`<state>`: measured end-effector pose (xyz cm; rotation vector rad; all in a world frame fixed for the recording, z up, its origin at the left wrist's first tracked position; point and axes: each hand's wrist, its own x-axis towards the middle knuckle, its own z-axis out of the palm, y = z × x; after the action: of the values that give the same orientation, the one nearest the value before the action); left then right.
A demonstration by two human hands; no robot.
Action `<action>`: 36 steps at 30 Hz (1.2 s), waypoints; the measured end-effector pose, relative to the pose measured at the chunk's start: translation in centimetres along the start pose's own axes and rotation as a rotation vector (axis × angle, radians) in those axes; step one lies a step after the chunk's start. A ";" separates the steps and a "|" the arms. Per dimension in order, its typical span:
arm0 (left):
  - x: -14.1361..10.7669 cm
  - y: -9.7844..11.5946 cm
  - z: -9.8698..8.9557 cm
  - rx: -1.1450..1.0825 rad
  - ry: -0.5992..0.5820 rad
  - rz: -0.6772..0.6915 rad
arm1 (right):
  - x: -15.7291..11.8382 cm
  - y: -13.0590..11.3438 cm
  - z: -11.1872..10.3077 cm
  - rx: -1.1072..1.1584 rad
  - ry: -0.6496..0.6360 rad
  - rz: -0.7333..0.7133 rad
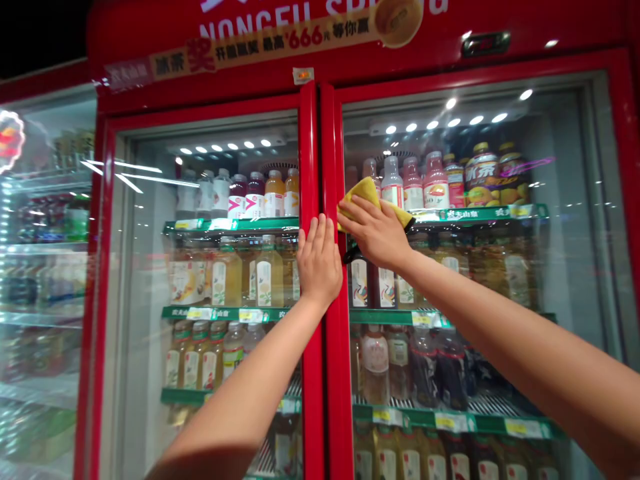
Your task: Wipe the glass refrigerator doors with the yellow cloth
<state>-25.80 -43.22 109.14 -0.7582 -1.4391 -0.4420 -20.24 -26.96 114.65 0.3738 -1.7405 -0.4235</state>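
Note:
My left hand (321,260) lies flat, fingers stretched upward, against the red door frames (311,153) where the two fridge doors meet. My right hand (379,230) presses a folded yellow cloth (369,193) with a dark edge onto the right glass door (415,150), close to its inner red frame. The fingers rest over the cloth, and part of it sticks out above and to the right of them. Beneath the right hand a small black strip or loop shows; what it belongs to I cannot make out.
Behind the glass, green-edged shelves (225,313) hold rows of drink bottles (435,180) with price tags below. A red header with white lettering and a gold promotional strip (260,47) runs above. Another lit fridge (43,280) stands at the left.

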 end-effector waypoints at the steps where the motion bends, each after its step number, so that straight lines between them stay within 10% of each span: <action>1: 0.0 -0.1 0.0 -0.005 -0.010 -0.003 | -1.6 -0.8 0.2 0.003 -0.024 -0.037; 7: 0.2 -0.4 -0.3 -0.023 -0.072 0.002 | -12.1 -5.0 1.3 0.085 -0.094 -0.356; 10: 0.2 -0.3 -0.3 -0.021 -0.072 0.006 | -12.9 -4.5 1.2 0.146 -0.121 -0.543; 18: 0.1 -0.2 -0.2 -0.031 -0.089 0.003 | -10.7 -5.0 0.8 0.046 -0.145 0.020; 25: 0.2 -0.5 0.1 -0.104 -0.064 0.018 | -19.6 -7.9 1.1 0.184 -0.240 -0.538; 31: 0.1 -0.8 0.3 -0.081 -0.018 0.043 | -17.9 -2.1 -0.5 -0.095 -0.069 0.153; 36: 0.0 -0.6 0.2 -0.099 -0.005 0.065 | -20.2 -6.3 0.8 -0.162 -0.019 0.430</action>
<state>-26.39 -43.50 109.29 -0.8833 -1.4009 -0.4639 -16.83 -22.95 94.17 -0.1223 -1.7334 -0.2521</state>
